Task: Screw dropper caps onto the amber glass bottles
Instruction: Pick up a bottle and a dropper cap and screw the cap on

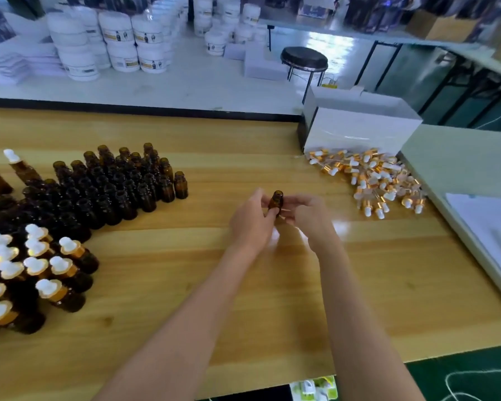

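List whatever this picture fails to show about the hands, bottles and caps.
All in the head view:
- Held bottle: its lower part is hidden behind the left hand.
- Right hand: its own fingers hide whether it holds a cap.
- Capped bottles: cut off by the left edge, so uncountable.
- Jars: labels blurred and too small to read.
- White box: its walls hide the contents.

Table: a long wooden table (162,285) of light yellow boards, with a black back edge.
Behind it: a white table (185,85) with stacks of white tubs (119,44).
Stool: a round black stool (304,57) on thin metal legs.
Right side: a pale grey table (451,157) with white sheets (489,224) on it.
Floor: dark green floor (475,386).
Light: a bright patch (330,50) shines behind the stool.
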